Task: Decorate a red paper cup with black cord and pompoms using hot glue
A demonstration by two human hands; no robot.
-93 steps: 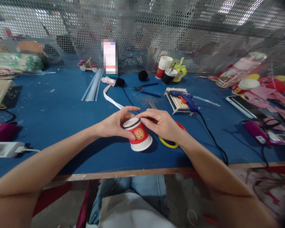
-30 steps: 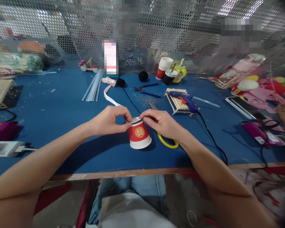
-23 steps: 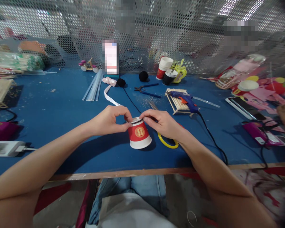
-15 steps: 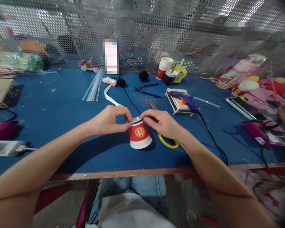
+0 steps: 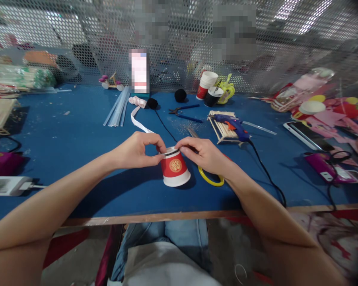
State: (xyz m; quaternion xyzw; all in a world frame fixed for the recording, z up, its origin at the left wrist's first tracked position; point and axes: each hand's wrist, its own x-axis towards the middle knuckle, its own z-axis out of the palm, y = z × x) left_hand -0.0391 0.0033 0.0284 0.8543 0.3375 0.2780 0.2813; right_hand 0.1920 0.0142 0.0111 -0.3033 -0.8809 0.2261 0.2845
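Note:
An upside-down red and white paper cup (image 5: 175,169) with a gold emblem stands before me on the blue tabletop. Black yarn (image 5: 169,153) lies along the edge of its upturned base and trails back to a black yarn ball (image 5: 152,103). My left hand (image 5: 143,150) is closed on the cup's upper left edge, thumb outside and fingertips over the base. At the upper right edge, my right hand (image 5: 201,153) pinches the yarn against the cup. Partly under my right wrist are scissors with yellow handles (image 5: 211,178); their blades are hidden.
Behind the cup lie pliers (image 5: 186,113), clear glue sticks (image 5: 117,107) and a white ribbon (image 5: 139,124). A blue glue gun (image 5: 231,126) rests on a small wooden-stick rack (image 5: 222,135), its cord running to the front edge. Stacked cups (image 5: 207,84) and a phone (image 5: 308,136) are farther right.
My hands and the cup stay almost in place, with the yarn sitting slightly differently along the base edge. Another person's hand at the right edge has drawn mostly out of view.

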